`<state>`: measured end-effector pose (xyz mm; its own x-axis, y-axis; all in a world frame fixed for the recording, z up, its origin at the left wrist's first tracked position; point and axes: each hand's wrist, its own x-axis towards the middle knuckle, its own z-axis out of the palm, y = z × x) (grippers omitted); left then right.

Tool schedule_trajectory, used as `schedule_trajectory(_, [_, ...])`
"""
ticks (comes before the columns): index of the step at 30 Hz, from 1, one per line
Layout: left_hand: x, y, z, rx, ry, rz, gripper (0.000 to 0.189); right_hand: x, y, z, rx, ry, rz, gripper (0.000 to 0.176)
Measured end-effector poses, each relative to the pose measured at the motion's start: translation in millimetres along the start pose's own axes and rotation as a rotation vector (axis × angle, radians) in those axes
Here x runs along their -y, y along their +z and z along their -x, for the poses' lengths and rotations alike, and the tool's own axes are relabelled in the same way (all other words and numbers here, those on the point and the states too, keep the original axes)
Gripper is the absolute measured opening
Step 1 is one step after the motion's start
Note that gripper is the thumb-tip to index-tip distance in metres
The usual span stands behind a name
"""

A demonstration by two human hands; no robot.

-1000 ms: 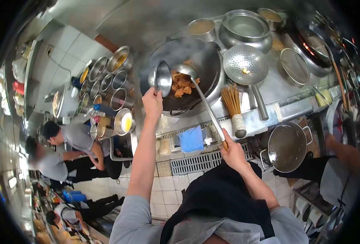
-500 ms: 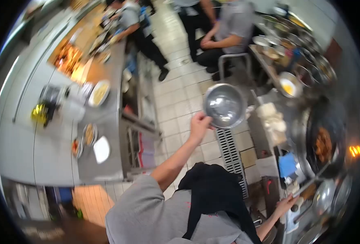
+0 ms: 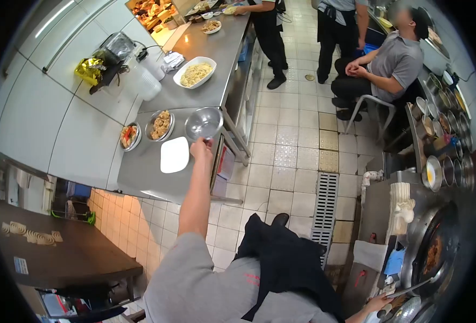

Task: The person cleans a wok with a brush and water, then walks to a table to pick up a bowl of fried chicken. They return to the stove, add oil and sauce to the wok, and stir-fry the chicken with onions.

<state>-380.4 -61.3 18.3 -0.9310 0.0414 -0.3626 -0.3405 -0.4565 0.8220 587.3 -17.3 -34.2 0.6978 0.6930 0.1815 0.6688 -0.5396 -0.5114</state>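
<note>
My left hand point(image 3: 202, 149) grips the near rim of an empty metal bowl point(image 3: 204, 124) at the right edge of the steel counter point(image 3: 152, 181). Just left of that bowl are a white square plate point(image 3: 174, 155) and a metal bowl of brown fried pieces point(image 3: 160, 125). Down at the lower right, my right hand point(image 3: 376, 303) is closed round the handle of a long metal ladle point(image 3: 410, 289). The ladle's far end reaches into a dark wok point(image 3: 435, 253) with reddish-brown food in it.
A white dish of pale food point(image 3: 195, 74) and a bowl with red and pale food point(image 3: 130, 137) are on the counter. A seated person point(image 3: 391, 64) and two standing people are beyond the aisle. A blue cloth point(image 3: 394, 262) lies beside the wok.
My left hand has carried the metal bowl leftward from over the aisle to the counter. The view has turned left. My right hand still holds the ladle.
</note>
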Motion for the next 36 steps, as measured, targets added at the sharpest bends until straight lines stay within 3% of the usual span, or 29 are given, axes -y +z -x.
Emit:
schedule_trajectory(2, [-1.9, -5.9, -44.6, 0.171, -0.025, 0.060, 0.016, 19.4, -17.2, 8.3, 0.065, 0.094, -0.013, 0.057])
schedule_trajectory(3, [5.4, -7.6, -71.1, 0.236, -0.064, 0.161, 0.030, 32.8, -27.0, 19.0, 0.080, 0.113, -0.086, 0.058])
schedule_trajectory(4, [13.6, -29.4, -110.3, 0.419, -0.205, 0.043, 0.046, 53.3, -35.0, 27.5, 0.073, 0.149, -0.152, 0.059])
schedule_trajectory(5, [-10.8, 10.3, -17.9, 0.292, -0.157, -0.088, 0.053, 65.5, -43.4, 30.9, 0.046, 0.194, -0.216, 0.059])
schedule_trajectory(6, [-0.4, 12.2, -12.8, 0.380, -0.280, -0.038, 0.058, 57.9, -41.3, 23.9, 0.057, 0.224, -0.310, 0.056])
schedule_trajectory(7, [24.1, 8.1, -8.3, 0.559, -0.228, -0.173, 0.061, 51.4, -36.5, 19.6, 0.092, 0.250, -0.431, 0.053])
schedule_trajectory(9, [72.2, 16.9, 35.2, 0.543, -0.397, -0.216, 0.057, 43.2, -39.6, 20.7, 0.135, 0.302, -0.633, 0.046])
schedule_trajectory(10, [116.9, 12.5, 30.8, 0.584, -0.500, -0.217, 0.057, 27.4, -32.3, 18.5, 0.134, 0.276, -0.568, 0.053])
schedule_trajectory(11, [163.0, 4.9, 41.8, 0.592, -0.412, -0.346, 0.053, 11.2, -26.1, 16.4, 0.132, 0.251, -0.502, 0.060])
schedule_trajectory(12, [190.2, 18.9, 85.9, 0.582, -0.550, -0.429, 0.051, 66.3, -58.9, 27.8, 0.176, 0.399, -0.530, 0.059])
schedule_trajectory(13, [205.4, 27.8, 135.9, 0.553, -0.664, -0.513, 0.049, 71.8, -60.8, 26.8, 0.197, 0.452, -0.551, 0.058])
schedule_trajectory(14, [244.1, 35.1, 160.8, 0.630, -0.724, -0.602, 0.046, 68.3, -57.4, 26.2, 0.181, 0.325, -0.598, 0.056])
schedule_trajectory(15, [269.7, 43.0, 198.5, 0.698, -0.771, -0.678, 0.043, 98.7, -82.0, 31.7, 0.215, 0.366, -0.712, 0.049])
schedule_trajectory(18, [302.0, 74.1, 372.1, 1.139, -0.661, -0.848, 0.036, 87.6, -96.4, 29.5, 0.250, 0.389, -0.895, 0.046])
schedule_trajectory(20, [316.7, 98.0, 470.6, 1.562, -0.530, -0.900, 0.026, 87.2, -104.8, 33.5, 0.150, 0.344, -0.771, 0.048])
schedule_trajectory(21, [340.1, 107.4, 492.7, 1.813, -0.382, -0.777, 0.024, 91.2, -114.4, 37.8, 0.112, 0.408, -0.735, 0.053])
schedule_trajectory(23, [348.6, 142.7, 548.2, 1.965, 0.205, -0.855, 0.024, 87.8, -142.6, 46.0, 0.138, 0.394, -0.694, 0.056])
schedule_trajectory(26, [338.9, 192.8, 607.9, 2.015, 0.393, -0.786, 0.025, 74.2, -176.9, 51.3, 0.220, 0.440, -0.783, 0.058])
schedule_trajectory(29, [360.4, 209.2, 612.7, 1.956, 0.463, -0.749, 0.024, 79.5, -190.2, 36.3, 0.258, 0.490, -0.800, 0.061])
schedule_trajectory(34, [341.1, 168.9, 598.3, 1.899, 0.433, -0.825, 0.023, 57.1, -136.0, 1.7, 0.258, 0.464, -0.832, 0.063])
schedule_trajectory(36, [332.6, 146.7, 578.8, 1.797, 0.471, -0.852, 0.023, 50.6, -115.6, -8.5, 0.157, 0.514, -0.822, 0.063])
